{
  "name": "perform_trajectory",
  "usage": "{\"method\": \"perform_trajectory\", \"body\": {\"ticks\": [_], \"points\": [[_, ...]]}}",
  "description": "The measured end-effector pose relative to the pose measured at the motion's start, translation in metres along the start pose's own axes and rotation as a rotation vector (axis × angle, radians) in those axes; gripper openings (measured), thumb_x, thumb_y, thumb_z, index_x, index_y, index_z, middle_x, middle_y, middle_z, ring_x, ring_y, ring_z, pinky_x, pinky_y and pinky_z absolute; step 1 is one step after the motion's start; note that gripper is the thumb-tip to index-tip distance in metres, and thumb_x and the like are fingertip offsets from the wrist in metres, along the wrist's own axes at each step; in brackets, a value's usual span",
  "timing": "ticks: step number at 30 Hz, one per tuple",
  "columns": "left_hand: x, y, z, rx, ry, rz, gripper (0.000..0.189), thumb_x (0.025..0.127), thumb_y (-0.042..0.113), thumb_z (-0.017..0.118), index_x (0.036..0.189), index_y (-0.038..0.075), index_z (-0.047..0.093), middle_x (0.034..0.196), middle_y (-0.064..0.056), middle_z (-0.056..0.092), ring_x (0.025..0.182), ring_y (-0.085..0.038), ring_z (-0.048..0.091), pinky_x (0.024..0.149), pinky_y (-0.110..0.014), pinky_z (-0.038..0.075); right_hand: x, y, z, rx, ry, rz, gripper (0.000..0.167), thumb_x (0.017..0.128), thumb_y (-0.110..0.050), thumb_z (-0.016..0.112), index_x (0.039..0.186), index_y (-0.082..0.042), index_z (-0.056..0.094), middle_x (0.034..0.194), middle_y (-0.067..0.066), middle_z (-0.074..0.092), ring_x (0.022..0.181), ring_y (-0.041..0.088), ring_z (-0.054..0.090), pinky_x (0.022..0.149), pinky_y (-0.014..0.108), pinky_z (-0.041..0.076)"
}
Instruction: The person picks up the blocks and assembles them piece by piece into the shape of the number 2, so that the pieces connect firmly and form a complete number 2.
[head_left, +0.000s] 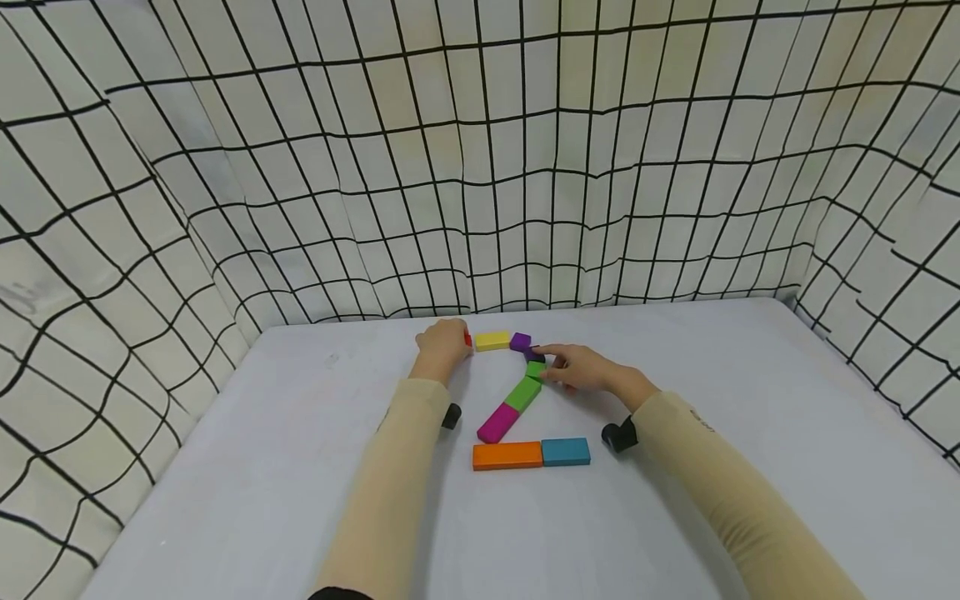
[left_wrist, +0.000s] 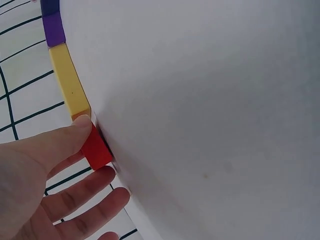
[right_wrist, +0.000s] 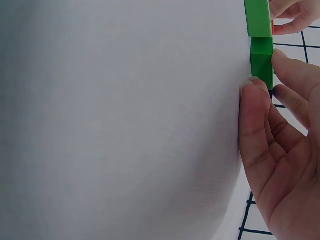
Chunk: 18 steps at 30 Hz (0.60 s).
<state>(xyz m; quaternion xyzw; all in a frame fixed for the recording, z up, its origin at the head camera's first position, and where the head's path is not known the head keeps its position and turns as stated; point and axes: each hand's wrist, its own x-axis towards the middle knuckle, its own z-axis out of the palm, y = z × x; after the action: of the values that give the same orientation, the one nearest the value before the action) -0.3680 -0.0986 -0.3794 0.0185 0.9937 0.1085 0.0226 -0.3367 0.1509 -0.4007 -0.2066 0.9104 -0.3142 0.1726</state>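
Note:
My left hand (head_left: 442, 342) is at the table's far side, its thumb and fingers pinching a small red block (left_wrist: 97, 150). That block lies at the end of a curved row, beside a yellow block (head_left: 492, 341). After the yellow come a purple block (head_left: 520, 342) and a dark purple one (head_left: 535, 356), which is partly covered. My right hand (head_left: 581, 368) has its index fingertip over the dark purple block, while thumb and finger close about a short green block (right_wrist: 262, 70). A longer green block (head_left: 523, 394) and a magenta block (head_left: 498, 423) continue the row toward me.
Nearer to me, an orange block (head_left: 507, 456) and a blue block (head_left: 566, 452) lie end to end on the white table (head_left: 315, 500). Black netting (head_left: 525, 192) over pale walls surrounds the far and side edges. A dark wrist device (head_left: 619, 435) sits below the right wrist.

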Motion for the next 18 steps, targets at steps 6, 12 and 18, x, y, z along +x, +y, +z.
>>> {"method": "perform_trajectory", "body": {"ticks": [6,12,18], "points": [[0.0004,0.0004,-0.0007,-0.008,-0.008,0.003,0.034,0.095,0.020,0.074,0.125,0.005,0.067,0.113,-0.014,0.070,0.107,-0.035,0.064,0.100,-0.056,0.044,-0.0005,0.0005,-0.0008,-0.006,0.010,-0.006,0.056,0.105,-0.022,0.061,0.156,-0.010,0.043,0.101,0.010,0.060,0.073,0.018,0.056,0.070,0.029,0.047],[0.0008,-0.0014,0.0017,-0.006,-0.007,0.006,0.032,0.095,0.019,0.073,0.124,0.005,0.068,0.112,-0.014,0.070,0.106,-0.034,0.065,0.100,-0.056,0.045,0.0007,0.0004,0.0003,0.002,0.000,0.000,0.057,0.105,-0.023,0.062,0.157,-0.011,0.042,0.100,0.010,0.060,0.074,0.018,0.056,0.070,0.028,0.047],[0.0011,-0.0037,0.0018,-0.009,-0.009,0.011,0.035,0.095,0.018,0.074,0.127,0.004,0.067,0.112,-0.014,0.070,0.105,-0.033,0.064,0.099,-0.055,0.045,0.0015,0.0009,0.0011,0.000,0.001,0.004,0.057,0.105,-0.023,0.062,0.157,-0.011,0.042,0.101,0.010,0.061,0.075,0.018,0.057,0.071,0.028,0.047]]}}
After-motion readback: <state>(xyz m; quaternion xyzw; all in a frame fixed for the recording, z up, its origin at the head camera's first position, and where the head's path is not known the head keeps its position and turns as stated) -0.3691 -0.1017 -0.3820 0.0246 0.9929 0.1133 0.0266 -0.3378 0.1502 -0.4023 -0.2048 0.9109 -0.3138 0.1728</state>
